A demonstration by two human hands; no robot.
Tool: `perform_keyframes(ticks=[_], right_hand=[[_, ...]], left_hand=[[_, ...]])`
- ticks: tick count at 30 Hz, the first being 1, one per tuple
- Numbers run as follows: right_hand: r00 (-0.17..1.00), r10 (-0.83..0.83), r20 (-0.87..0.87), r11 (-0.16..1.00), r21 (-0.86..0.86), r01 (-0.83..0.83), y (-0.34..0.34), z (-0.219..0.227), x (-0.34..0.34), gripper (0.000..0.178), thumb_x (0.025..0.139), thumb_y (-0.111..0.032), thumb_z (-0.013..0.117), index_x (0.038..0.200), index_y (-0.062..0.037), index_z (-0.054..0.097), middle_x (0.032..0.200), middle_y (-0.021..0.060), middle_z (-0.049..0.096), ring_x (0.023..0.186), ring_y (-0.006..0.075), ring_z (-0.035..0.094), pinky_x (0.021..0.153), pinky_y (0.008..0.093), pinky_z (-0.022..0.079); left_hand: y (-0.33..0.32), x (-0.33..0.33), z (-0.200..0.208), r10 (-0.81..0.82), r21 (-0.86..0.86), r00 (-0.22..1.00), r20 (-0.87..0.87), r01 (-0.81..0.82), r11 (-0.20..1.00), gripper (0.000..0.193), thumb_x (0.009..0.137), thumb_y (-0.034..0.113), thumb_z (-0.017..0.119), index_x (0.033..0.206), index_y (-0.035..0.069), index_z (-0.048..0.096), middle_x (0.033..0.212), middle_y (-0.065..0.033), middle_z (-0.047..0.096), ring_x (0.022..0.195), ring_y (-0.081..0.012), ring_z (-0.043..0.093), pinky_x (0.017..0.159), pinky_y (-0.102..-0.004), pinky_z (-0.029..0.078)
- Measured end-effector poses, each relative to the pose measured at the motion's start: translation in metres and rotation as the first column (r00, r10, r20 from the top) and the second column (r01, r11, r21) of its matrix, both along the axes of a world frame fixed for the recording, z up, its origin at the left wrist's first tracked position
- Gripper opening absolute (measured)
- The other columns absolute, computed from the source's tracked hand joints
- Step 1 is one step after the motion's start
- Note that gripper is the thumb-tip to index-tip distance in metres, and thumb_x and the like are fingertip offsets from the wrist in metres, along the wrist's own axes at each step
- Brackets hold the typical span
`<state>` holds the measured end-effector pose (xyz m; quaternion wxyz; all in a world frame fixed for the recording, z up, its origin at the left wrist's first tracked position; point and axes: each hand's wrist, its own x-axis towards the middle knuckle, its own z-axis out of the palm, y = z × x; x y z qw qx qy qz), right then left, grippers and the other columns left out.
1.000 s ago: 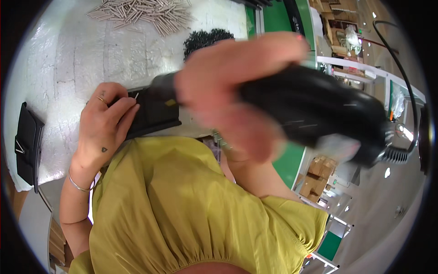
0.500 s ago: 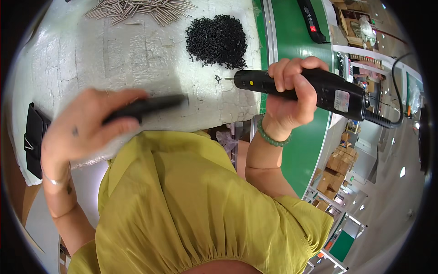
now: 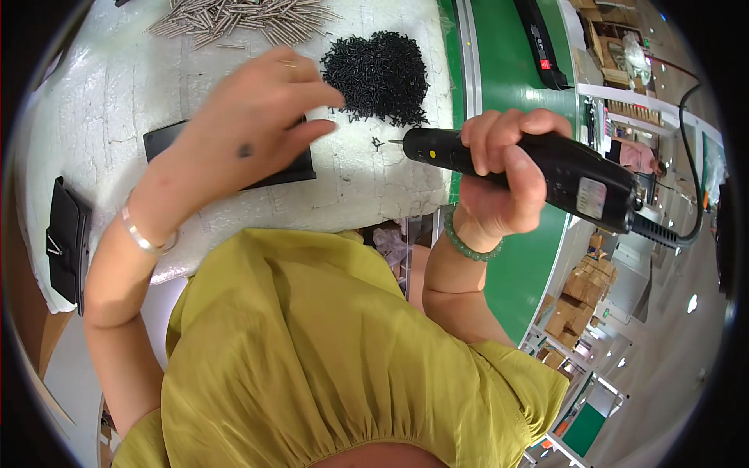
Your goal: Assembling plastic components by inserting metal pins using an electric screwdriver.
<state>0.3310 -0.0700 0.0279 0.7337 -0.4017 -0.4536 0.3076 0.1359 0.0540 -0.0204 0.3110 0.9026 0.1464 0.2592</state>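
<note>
My right hand (image 3: 507, 175) is wrapped round a black corded electric screwdriver (image 3: 581, 175), held level with its thin bit pointing left. By the bit's tip, a few loose black screws (image 3: 378, 144) lie on the wrapped worktop. My left hand (image 3: 246, 121) is over the worktop with thumb and forefinger apart, its fingertips at the left edge of a heap of small black screws (image 3: 378, 74). I see nothing in its fingers. Below that hand lies a flat black part (image 3: 295, 170), mostly covered by the hand and wrist.
A pile of silver metal pins (image 3: 242, 19) lies at the far side of the plastic-wrapped worktop (image 3: 94, 117). Another black part (image 3: 66, 246) rests at its left edge. On the right runs a green bench (image 3: 515, 285) with a long black object (image 3: 540, 47). The screwdriver's cable (image 3: 686, 156) loops upward.
My left hand has put the black part down on the worktop and moved right and away from me to the screw heap. The right hand and screwdriver stay nearly in place.
</note>
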Motion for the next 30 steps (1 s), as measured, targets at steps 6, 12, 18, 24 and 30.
perform_keyframes(ticks=[6, 12, 18, 24, 30], right_hand=[[0.998, -0.041, -0.056, 0.999, 0.016, 0.042, -0.001, -0.005, -0.002, 0.029, 0.072, 0.000, 0.054, 0.099, -0.0030, 0.045, 0.064, 0.0060, 0.047, 0.050, 0.0146, 0.043, 0.052, 0.0298, 0.040], [0.990, 0.135, 0.047, 0.973, 0.180, -0.142, 0.001, 0.014, 0.004, 0.031, 0.075, -0.003, 0.053, 0.104, -0.0037, 0.043, 0.062, 0.0060, 0.045, 0.047, 0.0129, 0.039, 0.049, 0.0293, 0.036], [0.994, 0.066, 0.088, 0.969, 0.232, -0.085, -0.006, 0.028, 0.008, 0.028, 0.075, -0.014, 0.051, 0.103, -0.0094, 0.053, 0.062, -0.0046, 0.041, 0.053, 0.0076, 0.038, 0.060, 0.0272, 0.031], [0.999, 0.053, 0.007, 0.910, 0.412, -0.051, -0.010, 0.033, -0.001, 0.029, 0.078, -0.015, 0.057, 0.104, -0.0103, 0.047, 0.064, -0.0034, 0.046, 0.053, 0.0091, 0.045, 0.060, 0.0281, 0.035], [0.987, 0.155, -0.045, 0.882, 0.457, -0.118, -0.004, 0.044, -0.018, 0.029, 0.077, -0.015, 0.058, 0.103, -0.0097, 0.046, 0.062, -0.0040, 0.047, 0.054, 0.0086, 0.046, 0.060, 0.0263, 0.035]], left_hand=[[-0.013, 0.053, -0.021, -0.166, 0.057, 0.983, -0.074, 0.170, 0.984, 0.011, 0.072, 0.012, 0.069, 0.077, 0.004, 0.063, 0.078, -0.0090, 0.058, 0.082, -0.0281, 0.054, 0.069, -0.0380, 0.047], [-0.012, 0.076, -0.030, -0.193, 0.027, 0.980, 0.055, 0.191, 0.981, 0.009, 0.069, 0.008, 0.069, 0.071, 0.002, 0.063, 0.070, -0.0080, 0.058, 0.077, -0.0275, 0.054, 0.067, -0.0359, 0.045], [-0.004, 0.067, -0.016, -0.009, -0.437, 1.000, 0.028, 0.020, 0.899, 0.006, 0.074, 0.007, 0.065, 0.077, 0.005, 0.068, 0.068, -0.0092, 0.064, 0.072, -0.0203, 0.059, 0.069, -0.0295, 0.047], [-0.006, 0.042, -0.003, 0.046, -0.988, 0.992, 0.119, 0.114, 0.108, 0.018, 0.085, 0.012, 0.065, 0.099, 0.001, 0.065, 0.089, -0.0034, 0.065, 0.083, -0.0095, 0.060, 0.077, -0.0216, 0.050], [-0.015, 0.021, 0.012, 0.133, -0.975, 0.978, 0.164, 0.181, -0.132, 0.019, 0.087, 0.018, 0.064, 0.100, 0.004, 0.063, 0.090, -0.0031, 0.064, 0.084, -0.0086, 0.060, 0.076, -0.0231, 0.052]])
